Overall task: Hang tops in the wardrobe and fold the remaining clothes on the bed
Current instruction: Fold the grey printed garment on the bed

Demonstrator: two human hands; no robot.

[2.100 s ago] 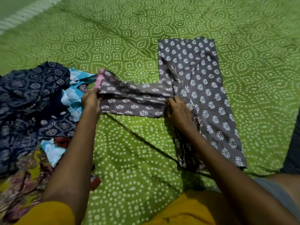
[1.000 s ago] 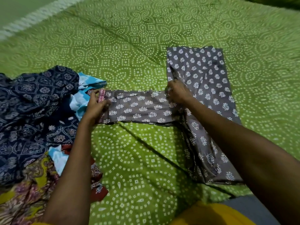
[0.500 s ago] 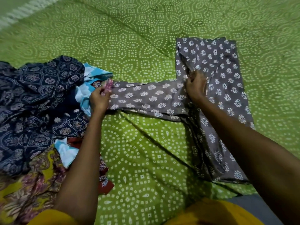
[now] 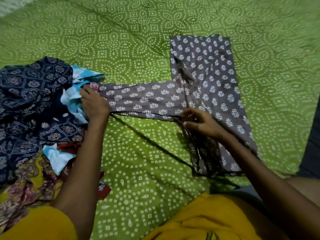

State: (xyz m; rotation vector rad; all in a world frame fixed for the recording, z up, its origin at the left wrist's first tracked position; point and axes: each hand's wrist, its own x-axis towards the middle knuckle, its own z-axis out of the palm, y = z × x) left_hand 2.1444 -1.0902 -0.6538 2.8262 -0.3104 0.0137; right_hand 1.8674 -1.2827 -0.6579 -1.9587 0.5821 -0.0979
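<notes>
A grey top (image 4: 213, 84) with a white leaf print lies folded lengthwise on the green bedspread (image 4: 142, 167). Its sleeve (image 4: 147, 99) stretches out to the left, flat on the bed. My left hand (image 4: 94, 105) holds the sleeve's cuff end, where a pink trim (image 4: 93, 86) shows. My right hand (image 4: 201, 122) is at the sleeve's root, fingers pinching the fabric at the lower seam. My right forearm covers part of the top's lower half.
A heap of clothes sits at the left: a navy printed garment (image 4: 31, 101), a light blue cloth (image 4: 74, 99), a yellow and maroon paisley piece (image 4: 29, 179) and something red (image 4: 103, 187). A dark object (image 4: 311, 144) lies at the right edge.
My right hand has slid from the top's body down to the lower seam at the sleeve's root. The left hand stays at the cuff, and the sleeve lies flatter.
</notes>
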